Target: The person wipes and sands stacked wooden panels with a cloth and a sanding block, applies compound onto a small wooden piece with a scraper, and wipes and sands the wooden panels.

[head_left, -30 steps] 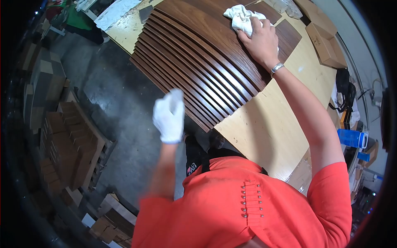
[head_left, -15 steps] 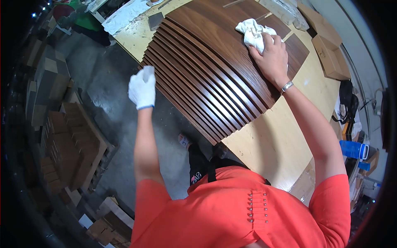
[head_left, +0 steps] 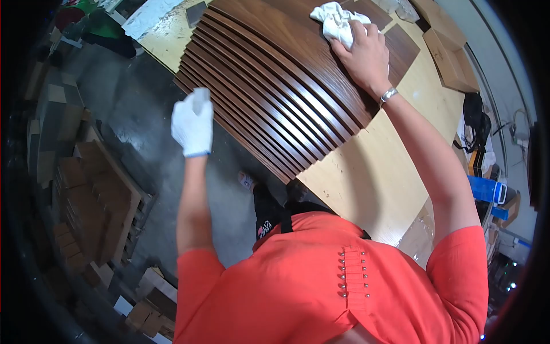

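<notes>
Several dark brown wood panels (head_left: 275, 97) lie in an overlapping, stepped stack on the light wooden table (head_left: 366, 183). My right hand (head_left: 365, 62) is bare, with a metal bracelet at the wrist, and its fingers are closed on a crumpled white cloth (head_left: 334, 22) that rests on the top panel. My left hand (head_left: 193, 123), in a white glove, is beside the left edge of the stack. Its fingers are bent together around a small greyish-white piece (head_left: 201, 101) that I cannot make out clearly.
An open cardboard box (head_left: 450, 60) sits at the table's right side, above a blue plastic bottle (head_left: 487, 190). Brown boxes (head_left: 91, 200) are stacked on a pallet at the left. Another person (head_left: 106, 28) is at the upper left, by a white sheet (head_left: 150, 17).
My left hand has moved left and up along the stack's edge since the earliest frame. My right hand stays on the cloth. The camera's view has shifted slightly.
</notes>
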The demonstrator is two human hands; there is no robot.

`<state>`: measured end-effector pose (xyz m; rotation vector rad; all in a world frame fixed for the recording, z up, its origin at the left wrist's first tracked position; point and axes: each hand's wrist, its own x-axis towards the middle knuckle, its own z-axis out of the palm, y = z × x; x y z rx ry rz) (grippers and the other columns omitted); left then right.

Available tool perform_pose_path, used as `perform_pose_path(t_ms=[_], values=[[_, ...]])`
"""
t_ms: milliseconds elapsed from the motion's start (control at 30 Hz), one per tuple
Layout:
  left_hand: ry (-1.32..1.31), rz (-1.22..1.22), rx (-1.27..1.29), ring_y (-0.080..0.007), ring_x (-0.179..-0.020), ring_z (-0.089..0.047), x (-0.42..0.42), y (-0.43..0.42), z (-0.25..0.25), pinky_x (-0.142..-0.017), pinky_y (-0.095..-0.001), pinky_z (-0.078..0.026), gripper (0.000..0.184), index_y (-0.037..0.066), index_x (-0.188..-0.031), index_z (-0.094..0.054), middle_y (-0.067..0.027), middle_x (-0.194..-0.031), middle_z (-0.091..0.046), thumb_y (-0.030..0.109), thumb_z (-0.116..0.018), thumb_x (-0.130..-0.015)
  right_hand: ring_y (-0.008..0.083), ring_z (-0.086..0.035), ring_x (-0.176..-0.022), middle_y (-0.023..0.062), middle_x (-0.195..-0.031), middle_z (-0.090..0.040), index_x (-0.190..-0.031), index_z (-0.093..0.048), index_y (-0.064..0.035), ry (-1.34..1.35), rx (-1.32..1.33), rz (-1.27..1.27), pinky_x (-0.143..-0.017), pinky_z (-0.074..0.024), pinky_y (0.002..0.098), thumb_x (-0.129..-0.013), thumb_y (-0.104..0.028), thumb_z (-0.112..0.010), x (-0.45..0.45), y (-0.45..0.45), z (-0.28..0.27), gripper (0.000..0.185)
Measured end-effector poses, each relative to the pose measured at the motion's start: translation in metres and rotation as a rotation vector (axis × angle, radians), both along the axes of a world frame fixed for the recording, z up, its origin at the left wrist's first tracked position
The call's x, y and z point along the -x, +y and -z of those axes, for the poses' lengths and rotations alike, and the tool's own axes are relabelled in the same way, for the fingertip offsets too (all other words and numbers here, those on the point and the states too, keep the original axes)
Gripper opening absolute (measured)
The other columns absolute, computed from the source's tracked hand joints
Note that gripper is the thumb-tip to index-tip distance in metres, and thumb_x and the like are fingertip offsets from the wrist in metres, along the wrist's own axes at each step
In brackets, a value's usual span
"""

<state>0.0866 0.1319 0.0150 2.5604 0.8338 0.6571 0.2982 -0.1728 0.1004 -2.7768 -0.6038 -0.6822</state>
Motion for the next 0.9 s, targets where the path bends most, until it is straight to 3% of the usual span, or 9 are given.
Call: perform_pose_path(t_ms=[67,133,200,300,333,500,600,733,900], values=[[-0.134,0.119,0.031,-0.0351,-0.093,-0.065,0.036,-0.05,0.011,-0.08,-0.0458,-0.052,0.034,0.013,-0.113,-0.072,-0.013,-0.097,-0.065,0.029,-0.077,-0.083,0.0401,-0.06,-0.114,0.0207,-0.125,-0.059,-0.134,-0.06,-0.01,-0.005,0.045,0.026,-0.095,-0.0507,0.049,-0.088,-0.05,-0.068,0.003,0.001,-0.003,0.061],[-0.106,0.203,0.09,-0.0346,-0.089,-0.063,0.072,-0.104,0.013,-0.077,-0.0465,-0.052,0.034,0.013,-0.113,-0.07,-0.0126,-0.094,-0.062,0.026,-0.077,-0.083,0.0416,-0.058,-0.115,0.0225,-0.128,-0.058,-0.131,-0.062,-0.0098,0.007,0.013,0.011,-0.094,-0.0495,0.052,-0.087,-0.051,-0.067,0.001,0.0,-0.001,0.06],[-0.117,0.288,0.16,-0.0314,-0.082,-0.065,0.102,-0.154,0.008,-0.073,-0.0414,-0.053,0.031,0.008,-0.109,-0.072,-0.0125,-0.09,-0.063,0.017,-0.079,-0.08,0.0427,-0.056,-0.118,0.023,-0.131,-0.057,-0.129,-0.063,-0.0097,0.026,-0.006,0.002,-0.095,-0.0486,0.054,-0.086,-0.052,-0.066,0.0,0.0,0.0,0.06],[-0.075,0.405,0.203,-0.0315,-0.083,-0.065,0.132,-0.201,0.001,-0.072,-0.0425,-0.054,0.033,0.01,-0.102,-0.072,-0.0106,-0.089,-0.064,0.018,-0.082,-0.072,0.0362,-0.057,-0.116,0.0199,-0.126,-0.058,-0.123,-0.058,-0.001,-0.157,-0.089,-0.124,-0.097,-0.0488,0.0471,-0.091,-0.034,-0.069,0.019,0.004,-0.015,0.048],[-0.088,0.414,0.22,-0.0317,-0.083,-0.065,0.135,-0.204,-0.002,-0.072,-0.0422,-0.053,0.033,0.01,-0.103,-0.072,-0.0107,-0.089,-0.064,0.018,-0.082,-0.072,0.0403,-0.051,-0.122,0.0198,-0.131,-0.054,-0.128,-0.055,-0.0021,-0.067,-0.109,-0.114,-0.101,-0.0463,0.0499,-0.085,-0.035,-0.072,0.018,0.003,-0.015,0.057],[-0.081,0.237,0.224,-0.0304,-0.078,-0.064,0.113,-0.172,-0.017,-0.071,-0.04,-0.052,0.029,0.012,-0.11,-0.075,-0.0114,-0.085,-0.063,0.015,-0.077,-0.081,0.039,-0.052,-0.122,0.0187,-0.131,-0.054,-0.131,-0.055,-0.0028,-0.055,-0.155,-0.125,-0.101,-0.0464,0.0498,-0.086,-0.035,-0.072,0.018,0.003,-0.014,0.057],[-0.023,0.25,0.1,-0.0306,-0.081,-0.065,0.101,-0.156,-0.006,-0.073,-0.0408,-0.053,0.03,0.013,-0.11,-0.075,-0.0111,-0.086,-0.063,0.018,-0.077,-0.08,0.0386,-0.051,-0.123,0.018,-0.132,-0.054,-0.133,-0.054,-0.0037,-0.051,-0.152,-0.098,-0.101,-0.0466,0.0499,-0.087,-0.037,-0.071,0.019,0.003,-0.012,0.06],[0.001,0.511,0.144,-0.0318,-0.084,-0.065,0.128,-0.189,-0.017,-0.075,-0.0418,-0.054,0.036,0.012,-0.112,-0.073,-0.0113,-0.09,-0.064,0.02,-0.078,-0.077,0.0381,-0.051,-0.123,0.0177,-0.133,-0.054,-0.136,-0.054,-0.0043,-0.032,-0.153,-0.078,-0.101,-0.0466,0.0496,-0.087,-0.039,-0.071,0.021,0.004,-0.015,0.062],[-0.041,0.401,0.106,-0.0303,-0.083,-0.064,0.121,-0.173,-0.022,-0.074,-0.0411,-0.053,0.034,0.013,-0.108,-0.074,-0.0094,-0.087,-0.063,0.018,-0.08,-0.076,0.0386,-0.051,-0.122,0.0181,-0.133,-0.054,-0.136,-0.053,-0.0037,-0.052,-0.126,-0.087,-0.101,-0.0466,0.0492,-0.087,-0.039,-0.07,0.02,0.002,-0.013,0.063]])
